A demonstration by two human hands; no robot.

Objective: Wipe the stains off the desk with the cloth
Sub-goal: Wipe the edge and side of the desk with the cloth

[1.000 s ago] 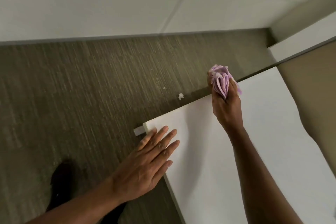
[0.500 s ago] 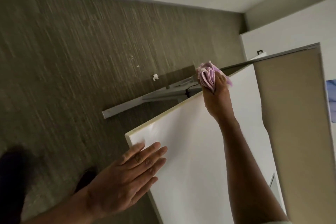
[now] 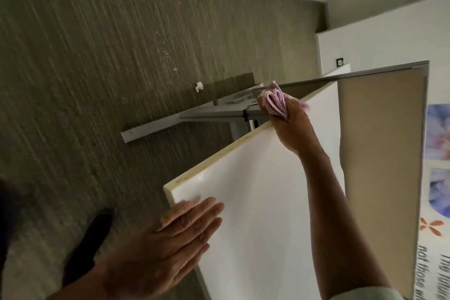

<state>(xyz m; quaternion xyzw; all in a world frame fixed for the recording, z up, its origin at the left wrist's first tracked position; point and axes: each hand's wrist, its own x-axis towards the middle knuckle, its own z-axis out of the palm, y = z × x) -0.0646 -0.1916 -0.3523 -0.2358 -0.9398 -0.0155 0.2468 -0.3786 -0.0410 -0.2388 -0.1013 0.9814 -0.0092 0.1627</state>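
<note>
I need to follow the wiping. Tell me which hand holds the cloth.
The right hand, at the desk's far edge, is closed on the purple cloth. The left hand lies flat, empty, near the corner.

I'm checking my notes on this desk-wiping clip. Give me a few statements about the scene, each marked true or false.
1. The right hand grips a bunched purple cloth. True.
2. The cloth is at the desk's far edge. True.
3. The left hand is clenched in a fist. False: it lies flat, fingers extended, on the near corner.
4. The floor is bare white tile. False: it is streaked brownish carpet.
5. A small white scrap lies on the carpet. True.
</note>
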